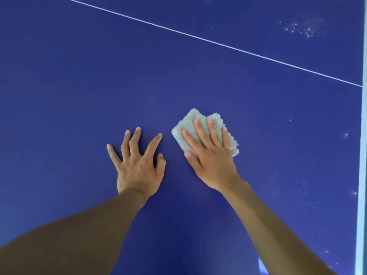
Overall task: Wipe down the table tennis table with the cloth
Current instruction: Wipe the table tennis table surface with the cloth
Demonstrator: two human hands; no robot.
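Observation:
The blue table tennis table [79,86] fills the whole view. A small folded pale grey cloth [188,124] lies on it right of centre. My right hand [210,155] presses flat on the cloth with straight fingers, covering its near part. My left hand [137,161] rests on the bare table just left of the cloth, with fingers spread and fingertips touching the surface.
A thin white line [208,41] crosses the table diagonally from the upper left to the right edge. The white edge band [362,175] runs down the right side. White specks and smears [305,28] dot the surface at the upper right and along the right side.

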